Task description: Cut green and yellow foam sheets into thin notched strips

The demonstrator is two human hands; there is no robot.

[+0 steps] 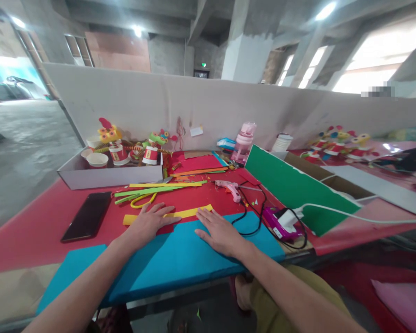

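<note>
A long yellow paper strip point(185, 213) lies across the red table cover, just beyond a blue sheet point(152, 263). My left hand point(151, 223) rests flat on the strip toward its left part, fingers spread. My right hand point(218, 231) lies flat with its fingertips on the strip's right end, the palm over the blue sheet. Behind them are yellow-handled scissors point(143, 201), partly covered by green paper strips point(152, 189) and a thinner yellow strip point(164, 185). A pink hot glue gun point(229, 189) lies beyond my right hand.
A black phone point(87, 216) lies at left. Behind it, a white box point(111, 177) holds paper cups and cup figures. At right stand a green board point(294, 189) and a purple power strip point(280, 225) with cables. A pink bottle point(244, 142) stands near the partition point(142, 101).
</note>
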